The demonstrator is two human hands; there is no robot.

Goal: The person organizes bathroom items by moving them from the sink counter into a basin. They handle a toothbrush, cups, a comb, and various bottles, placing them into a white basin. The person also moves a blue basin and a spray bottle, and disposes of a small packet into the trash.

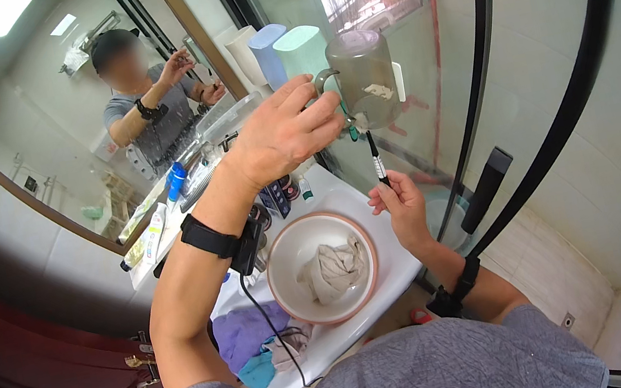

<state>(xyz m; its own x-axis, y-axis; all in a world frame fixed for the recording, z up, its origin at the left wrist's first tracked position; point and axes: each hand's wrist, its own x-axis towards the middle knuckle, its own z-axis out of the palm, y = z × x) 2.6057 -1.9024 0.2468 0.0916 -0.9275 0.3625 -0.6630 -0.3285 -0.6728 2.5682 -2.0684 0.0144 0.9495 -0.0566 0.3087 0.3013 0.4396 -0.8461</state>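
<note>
My left hand (290, 132) is raised, its fingers curled at the handle of a grey translucent mug (360, 63). The mug is upside down, with pale patches showing on it. A white strip (399, 81) shows at its right edge; I cannot tell whether it is attached. Lower down, my right hand (402, 202) grips a slim black toothbrush (377, 158) with white markings. Its pale head is up at the mug's lower edge, beside the handle. Small teal parts show by the left fingertips, mostly hidden.
Below stands a white basin (280, 264) with a wet beige cloth (333, 271), on a white washstand (382, 231). Purple and blue cloths (248, 336) lie left. Cups (300, 49), tubes and bottles line the ledge. A mirror (47, 147) and a black-framed glass partition (430, 129) flank me. A cable hangs from my left wrist device.
</note>
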